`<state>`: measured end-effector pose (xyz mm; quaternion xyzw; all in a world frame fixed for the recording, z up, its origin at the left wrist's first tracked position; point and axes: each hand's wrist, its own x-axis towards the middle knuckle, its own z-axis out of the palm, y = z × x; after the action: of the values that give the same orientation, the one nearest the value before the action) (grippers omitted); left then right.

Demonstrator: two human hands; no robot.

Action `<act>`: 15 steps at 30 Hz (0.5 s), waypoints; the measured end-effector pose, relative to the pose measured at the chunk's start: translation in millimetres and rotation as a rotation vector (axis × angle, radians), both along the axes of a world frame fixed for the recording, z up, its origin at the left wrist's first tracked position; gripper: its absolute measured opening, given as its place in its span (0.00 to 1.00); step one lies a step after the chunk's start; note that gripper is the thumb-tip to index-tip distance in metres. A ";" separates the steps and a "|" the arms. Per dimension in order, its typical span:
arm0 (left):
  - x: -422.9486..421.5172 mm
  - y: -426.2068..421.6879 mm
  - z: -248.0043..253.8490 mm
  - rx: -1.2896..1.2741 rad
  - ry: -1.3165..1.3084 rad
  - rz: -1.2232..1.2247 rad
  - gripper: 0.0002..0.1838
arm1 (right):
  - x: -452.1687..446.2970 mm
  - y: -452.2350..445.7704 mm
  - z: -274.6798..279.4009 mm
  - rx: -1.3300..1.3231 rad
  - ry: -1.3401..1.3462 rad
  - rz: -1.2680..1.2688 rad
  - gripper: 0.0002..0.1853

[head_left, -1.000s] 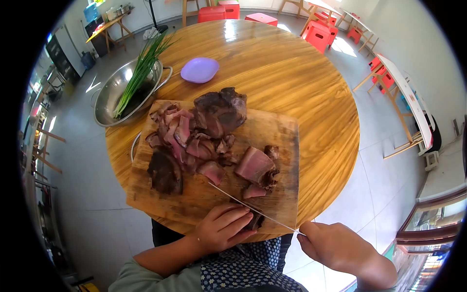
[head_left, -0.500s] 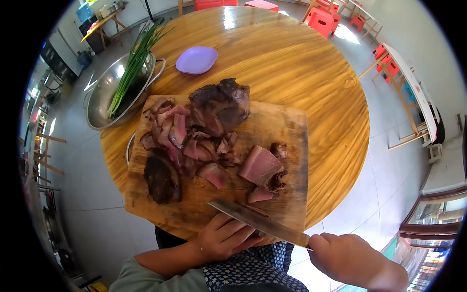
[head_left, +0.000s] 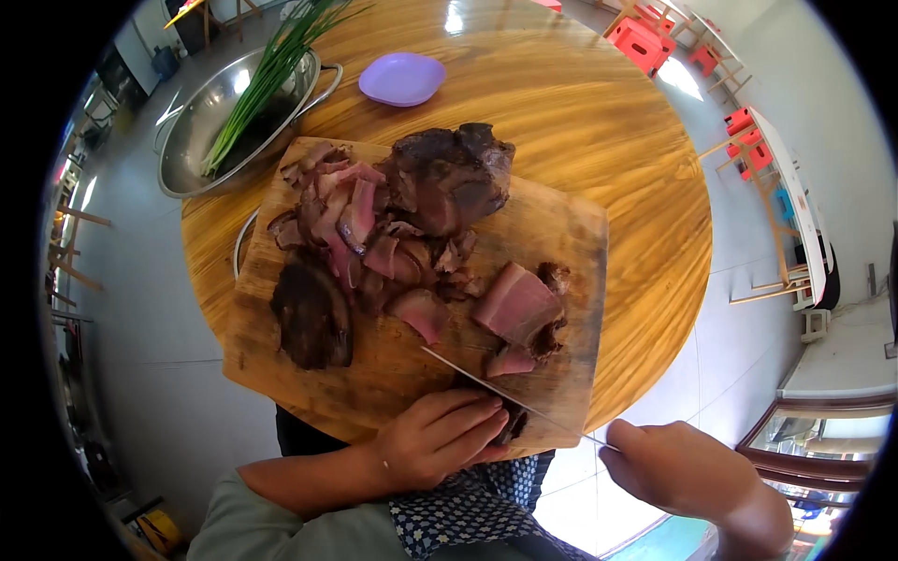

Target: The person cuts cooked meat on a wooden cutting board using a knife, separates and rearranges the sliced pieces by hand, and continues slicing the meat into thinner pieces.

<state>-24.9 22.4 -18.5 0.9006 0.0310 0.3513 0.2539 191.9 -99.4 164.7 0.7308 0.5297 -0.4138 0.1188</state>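
Here; basin (head_left: 192, 122): green stalks (head_left: 257, 93); board (head_left: 572, 224): meat (head_left: 360, 224); knife (head_left: 477, 378) apparently touching meat

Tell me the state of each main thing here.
Left hand: holding small dark meat piece
Right hand: gripping knife
Knife: blade edge-on to view
Meat slices: cut, heaped
Cutting board: flat, meat-strewn
Steel basin: uncovered, holding green stalks
Green stalks: bunched
Purple dish: lying flat
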 end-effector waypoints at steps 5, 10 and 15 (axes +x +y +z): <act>-4.4 -0.2 3.4 -0.013 0.029 -0.003 0.24 | -4.7 30.4 -22.0 0.027 0.152 0.034 0.10; -0.8 -2.4 1.0 -0.042 -0.020 -0.002 0.23 | 5.4 1.4 -8.1 -0.039 0.111 -0.069 0.11; -1.3 -2.1 -2.3 -0.056 -0.018 0.004 0.23 | 4.9 10.9 -6.4 -0.119 0.064 -0.078 0.11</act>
<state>-26.2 20.4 -20.8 0.8900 0.0402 0.3589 0.2784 196.8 -88.5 158.3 0.7288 0.4789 -0.4721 0.1287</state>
